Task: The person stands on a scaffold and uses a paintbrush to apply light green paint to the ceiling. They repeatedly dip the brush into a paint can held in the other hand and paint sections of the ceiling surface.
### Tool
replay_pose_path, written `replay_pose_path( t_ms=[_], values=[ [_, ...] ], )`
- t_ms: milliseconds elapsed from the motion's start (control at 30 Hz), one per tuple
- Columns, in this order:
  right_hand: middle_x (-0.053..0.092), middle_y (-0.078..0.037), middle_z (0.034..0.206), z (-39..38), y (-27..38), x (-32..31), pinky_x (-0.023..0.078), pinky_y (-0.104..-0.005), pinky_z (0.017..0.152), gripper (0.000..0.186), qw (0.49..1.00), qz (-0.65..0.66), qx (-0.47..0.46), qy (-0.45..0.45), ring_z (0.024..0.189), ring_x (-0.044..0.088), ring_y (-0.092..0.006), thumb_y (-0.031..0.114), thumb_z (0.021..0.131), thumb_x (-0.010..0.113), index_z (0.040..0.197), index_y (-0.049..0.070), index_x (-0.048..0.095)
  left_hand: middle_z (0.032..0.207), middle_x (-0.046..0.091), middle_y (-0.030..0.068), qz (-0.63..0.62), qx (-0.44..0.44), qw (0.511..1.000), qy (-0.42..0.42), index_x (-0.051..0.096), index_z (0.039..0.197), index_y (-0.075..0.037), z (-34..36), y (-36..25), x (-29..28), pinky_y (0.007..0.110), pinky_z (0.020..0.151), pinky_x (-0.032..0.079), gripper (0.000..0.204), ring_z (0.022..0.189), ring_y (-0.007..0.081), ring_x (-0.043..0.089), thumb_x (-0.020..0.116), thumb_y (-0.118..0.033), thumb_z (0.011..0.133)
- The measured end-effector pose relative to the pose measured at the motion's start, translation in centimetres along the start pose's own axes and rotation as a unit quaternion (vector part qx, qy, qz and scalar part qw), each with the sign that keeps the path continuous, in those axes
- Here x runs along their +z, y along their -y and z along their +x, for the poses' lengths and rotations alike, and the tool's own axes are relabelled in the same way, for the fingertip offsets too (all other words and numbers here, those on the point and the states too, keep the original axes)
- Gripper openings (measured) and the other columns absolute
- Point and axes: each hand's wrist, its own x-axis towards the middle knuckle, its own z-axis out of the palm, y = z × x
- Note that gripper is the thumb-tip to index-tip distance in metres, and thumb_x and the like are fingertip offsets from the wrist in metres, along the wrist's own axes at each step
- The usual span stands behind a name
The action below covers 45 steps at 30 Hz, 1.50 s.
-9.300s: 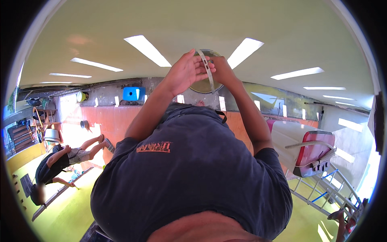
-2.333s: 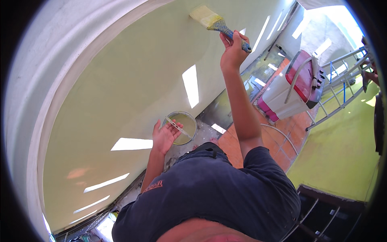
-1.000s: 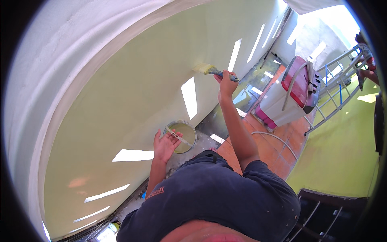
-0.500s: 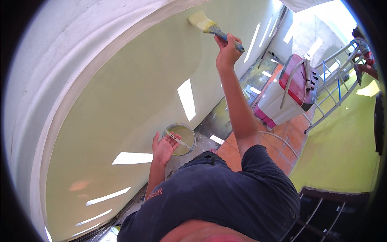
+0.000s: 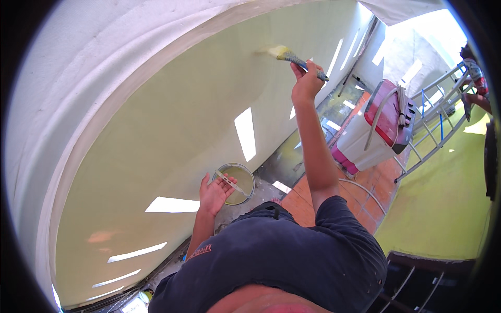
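High up in front of me, my right hand (image 5: 308, 86) is closed around the handle of a wide paintbrush (image 5: 288, 55). Its bristles, coated with pale yellow-green paint, touch the wall (image 5: 172, 115). Low on the left, my left hand (image 5: 215, 195) is turned palm up, with the pale strap-like handle of a round paint bucket (image 5: 253, 182) lying across its loosely curled fingers. Greenish paint shows inside the bucket.
A white and pink washing machine (image 5: 368, 135) stands on orange floor tiles (image 5: 360, 201) to the right, a grey hose beside it. Behind it leans a metal ladder (image 5: 433, 138), with another person (image 5: 475, 86) at its upper end. A yellow-green wall (image 5: 438, 208) rises on the right.
My right hand and the paintbrush have moved right and slightly down along the wall. My left hand and the bucket keep nearly the same place as the view shifts a little.
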Motion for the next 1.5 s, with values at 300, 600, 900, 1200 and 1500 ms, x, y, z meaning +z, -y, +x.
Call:
replay_pose_path(
  t_ms=[300,600,900,1200,1500],
  values=[
    [0.061,-0.017,0.089,-1.1,7.5,9.8,0.065,-0.0359,0.07,0.011,0.969,-0.052,-0.137,0.2,0.071,0.07,-0.0292,0.002,0.09,0.057,0.094,-0.006,0.051,0.115,0.057,0.0202,-0.009,0.009,1.0,0.006,0.049,0.119,0.001,-0.2,-0.3,-0.1,0.044,0.105,0.041,0.066,0.116,0.0343,0.055,0.042,-0.059,0.094],
    [0.064,-0.018,0.087,-0.3,7.9,10.6,0.065,-0.0332,0.067,0.01,0.943,-0.119,-0.238,0.199,0.073,0.071,-0.0271,0.001,0.088,0.058,0.089,-0.009,0.056,0.115,0.057,0.0201,-0.009,0.015,1.0,0.002,0.049,0.12,0.001,-0.1,-0.2,-0.2,0.044,0.105,0.041,0.067,0.117,0.034,0.055,0.042,-0.06,0.094],
    [0.064,-0.017,0.088,0.4,5.7,9.3,0.065,-0.031,0.067,0.011,0.91,-0.194,-0.342,0.129,0.071,0.071,-0.026,0.001,0.088,0.058,0.089,-0.009,0.055,0.12,0.053,0.0215,-0.018,0.009,0.999,0.026,0.048,0.12,0.003,0.3,-0.1,-0.9,0.046,0.106,0.038,0.068,0.122,0.0365,0.05,0.041,-0.059,0.095],
    [0.055,-0.018,0.099,0.3,0.1,2.4,0.063,-0.0375,0.079,0.017,0.995,0.006,-0.066,0.081,0.085,0.066,-0.0279,0.006,0.093,0.056,0.101,-0.002,0.043,0.12,0.053,0.0215,-0.013,0.011,1.0,0.015,0.048,0.119,0.003,0.1,-0.2,-0.4,0.046,0.107,0.037,0.067,0.122,0.0363,0.049,0.041,-0.059,0.095],
    [0.057,-0.014,0.089,-3.7,-7.8,-9.6,0.064,-0.0318,0.067,0.011,0.971,-0.183,0.009,-0.152,0.078,0.066,-0.0246,0.004,0.089,0.056,0.089,-0.004,0.048,0.121,0.051,0.0214,-0.01,0.004,1.0,0.012,0.047,0.121,0.004,0.0,-0.2,-1.0,0.046,0.107,0.037,0.068,0.123,0.0367,0.048,0.042,-0.059,0.095]
  ],
)
